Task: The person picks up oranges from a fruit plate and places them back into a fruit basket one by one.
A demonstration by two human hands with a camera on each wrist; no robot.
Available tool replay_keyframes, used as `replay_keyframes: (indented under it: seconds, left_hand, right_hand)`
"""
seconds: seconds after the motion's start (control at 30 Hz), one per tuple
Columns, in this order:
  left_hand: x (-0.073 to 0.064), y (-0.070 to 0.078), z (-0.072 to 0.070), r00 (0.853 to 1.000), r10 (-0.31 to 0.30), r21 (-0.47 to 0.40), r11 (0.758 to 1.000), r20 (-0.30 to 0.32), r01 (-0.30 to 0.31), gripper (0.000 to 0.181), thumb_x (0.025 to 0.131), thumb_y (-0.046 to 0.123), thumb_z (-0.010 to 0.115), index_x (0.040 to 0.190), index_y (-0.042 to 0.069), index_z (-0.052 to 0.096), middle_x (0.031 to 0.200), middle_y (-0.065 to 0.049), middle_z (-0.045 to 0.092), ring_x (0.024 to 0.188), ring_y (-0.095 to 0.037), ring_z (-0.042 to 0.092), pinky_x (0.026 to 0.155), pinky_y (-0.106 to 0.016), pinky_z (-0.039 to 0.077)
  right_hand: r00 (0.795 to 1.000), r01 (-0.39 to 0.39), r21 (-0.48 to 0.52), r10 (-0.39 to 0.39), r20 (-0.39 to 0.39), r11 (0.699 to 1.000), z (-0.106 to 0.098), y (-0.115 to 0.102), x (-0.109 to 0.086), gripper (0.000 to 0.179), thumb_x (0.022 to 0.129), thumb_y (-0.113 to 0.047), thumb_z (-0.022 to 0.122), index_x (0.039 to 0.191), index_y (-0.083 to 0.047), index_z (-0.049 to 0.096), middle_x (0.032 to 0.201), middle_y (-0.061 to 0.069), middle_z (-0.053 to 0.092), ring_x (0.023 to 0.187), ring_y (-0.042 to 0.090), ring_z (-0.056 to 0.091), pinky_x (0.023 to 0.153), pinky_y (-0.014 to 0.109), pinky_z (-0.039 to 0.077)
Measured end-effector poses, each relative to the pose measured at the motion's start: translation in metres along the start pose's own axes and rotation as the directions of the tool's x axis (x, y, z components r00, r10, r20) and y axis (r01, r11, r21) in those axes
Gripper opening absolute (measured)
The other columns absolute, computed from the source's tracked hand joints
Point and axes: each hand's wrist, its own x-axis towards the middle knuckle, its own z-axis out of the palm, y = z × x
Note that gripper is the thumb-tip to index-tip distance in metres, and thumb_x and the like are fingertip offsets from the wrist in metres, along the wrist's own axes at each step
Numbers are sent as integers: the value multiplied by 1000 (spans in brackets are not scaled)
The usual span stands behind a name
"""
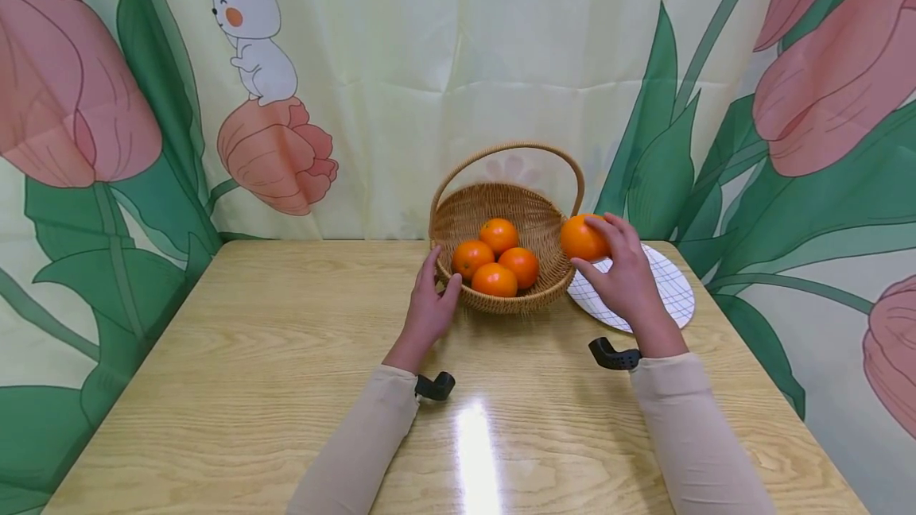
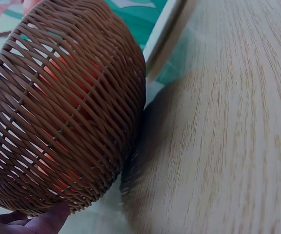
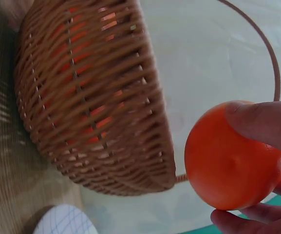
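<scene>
A brown wicker basket (image 1: 504,304) with a tall arched handle stands near the table's far edge, its opening facing me. Several oranges (image 1: 495,280) lie inside it, and their colour shows through the weave in both wrist views. My left hand (image 1: 429,304) holds the basket's left rim; its fingertips (image 2: 52,219) show at the lower left of the left wrist view. In my right hand (image 1: 630,276) another orange (image 3: 233,158) is pinched between thumb and fingers. That fruit is up beside the basket's right rim, above a round white plate (image 1: 673,284) with a blue grid pattern.
The light wooden table (image 1: 250,340) reaches to a curtain (image 1: 386,62) printed with tulips and a rabbit, right behind the basket. The plate lies at the table's far right, partly under my right hand. A bright reflection marks the table's front middle.
</scene>
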Motion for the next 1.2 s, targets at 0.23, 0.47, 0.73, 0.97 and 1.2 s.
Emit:
replay_keyframes:
  seconds: [0.23,0.47,0.73,0.97,1.2]
  left_hand:
    - [0,1,1,1000,-10,-5,1000,5,10,63,100,33,50,155,26,20,159,-8,24,142,-33,35,111,-51,37]
    - [1,2,1,1000,-8,6,1000,4,8,62,100,36,50,154,27,21,159,-7,24,142,-32,33,111,-49,37]
    - [1,1,5,1000,1,-6,1000,13,-1,62,100,33,51,154,26,21,159,-10,24,142,-34,33,111,-51,38]
    - [3,3,6,1000,-20,14,1000,17,20,62,100,37,49,154,28,21,158,-9,25,139,-34,38,110,-51,39]
    - [4,3,4,999,-31,8,999,14,31,61,100,35,50,153,32,21,158,-8,25,139,-34,39,111,-50,38]
  right_hand:
    - [999,47,17,-47,21,999,6,-9,0,62,85,-18,75,140,-18,47,150,20,31,123,48,46,97,61,46]
    - [993,106,27,-107,51,994,15,-15,0,62,83,-18,77,139,-21,48,149,19,34,122,46,48,95,63,46]
    - [985,132,16,-133,114,991,22,-16,-5,61,84,-22,76,138,-21,48,149,20,34,124,44,48,84,55,52]
    - [976,155,12,-155,156,988,25,-16,-5,57,86,-23,74,137,-16,50,147,19,38,127,43,45,94,58,48]
    - [975,141,-2,-138,176,990,22,-19,-6,55,88,-26,72,137,-14,52,146,16,41,131,41,43,104,61,40]
